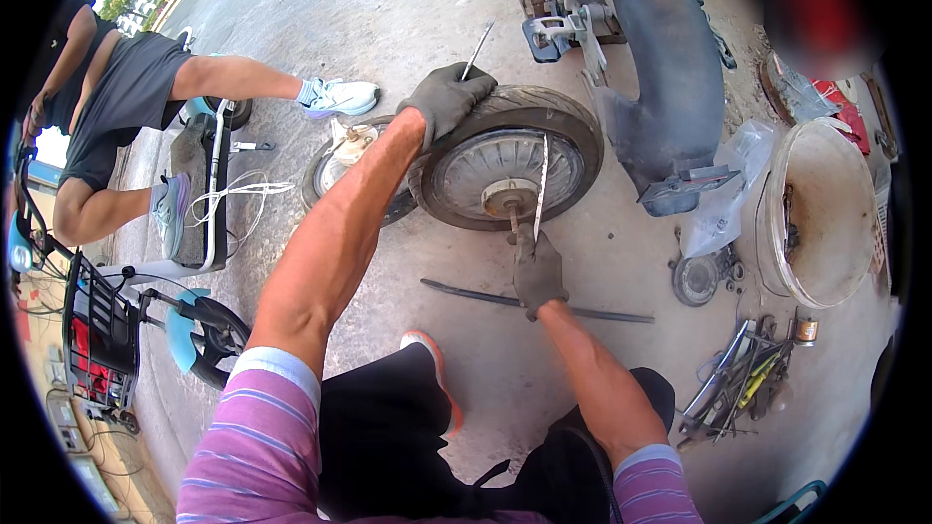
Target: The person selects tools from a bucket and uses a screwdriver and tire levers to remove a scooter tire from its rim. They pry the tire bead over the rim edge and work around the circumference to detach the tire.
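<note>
A scooter wheel with a black tyre (575, 126) and ribbed silver hub (476, 170) is in front of me, its axle toward me. My left hand (447, 102), in a grey work glove, is closed on the tyre's upper left. A thin metal tyre lever (478, 49) sticks up out of that grip. My right hand (537, 274), gloved alike, grips a second tyre lever (543, 175) beside the axle. This lever slants up across the hub, its tip near the rim's upper edge. The fingers' undersides are hidden.
Another wheel (318, 175) lies behind at left. A black bar (471, 294) lies on the ground below. A scooter's rear fender (670, 68) stands beyond; a white bucket (777, 223) and piled hand tools (738, 378) are at right. A person (126, 97) sits on a scooter at left.
</note>
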Motion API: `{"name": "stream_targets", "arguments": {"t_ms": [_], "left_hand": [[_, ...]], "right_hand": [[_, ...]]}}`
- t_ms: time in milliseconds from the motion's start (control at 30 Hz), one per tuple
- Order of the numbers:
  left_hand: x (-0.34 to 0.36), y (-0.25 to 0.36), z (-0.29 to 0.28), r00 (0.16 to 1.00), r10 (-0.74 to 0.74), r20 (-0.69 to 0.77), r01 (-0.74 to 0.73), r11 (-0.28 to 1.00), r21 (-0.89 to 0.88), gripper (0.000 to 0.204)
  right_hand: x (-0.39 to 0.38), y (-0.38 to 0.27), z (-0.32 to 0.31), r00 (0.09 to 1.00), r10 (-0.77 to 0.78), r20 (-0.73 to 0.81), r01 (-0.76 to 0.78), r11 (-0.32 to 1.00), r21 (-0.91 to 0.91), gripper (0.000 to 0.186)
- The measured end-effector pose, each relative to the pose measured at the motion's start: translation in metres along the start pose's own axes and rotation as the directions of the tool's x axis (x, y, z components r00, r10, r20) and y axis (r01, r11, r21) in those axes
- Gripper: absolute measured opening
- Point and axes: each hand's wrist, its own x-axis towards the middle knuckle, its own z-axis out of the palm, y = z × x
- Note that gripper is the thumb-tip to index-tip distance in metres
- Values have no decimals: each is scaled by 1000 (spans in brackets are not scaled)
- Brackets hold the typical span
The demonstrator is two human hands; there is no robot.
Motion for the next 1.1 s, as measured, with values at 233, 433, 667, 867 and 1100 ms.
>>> {"name": "stream_targets", "arguments": {"t_ms": [233,433,667,867,1100], "left_hand": [[-5,-4,1,997,-32,-72,32,999,-1,39],[-13,7,2,995,-61,-79,64,997,32,41],[-48,1,2,989,-75,-126,71,997,-37,41],[-66,-7,1,989,-67,-131,60,997,-55,38],[-82,-17,0,988,-56,-144,47,997,-65,40]], "right_hand": [[3,-41,-6,961,271,59,-274,960,59,51],[38,-59,-17,905,318,282,-415,803,428,45],[40,-40,4,882,402,247,-470,799,376,36],[42,-15,24,861,396,318,-499,775,387,36],[32,-34,15,877,337,342,-430,868,248,31]]}}
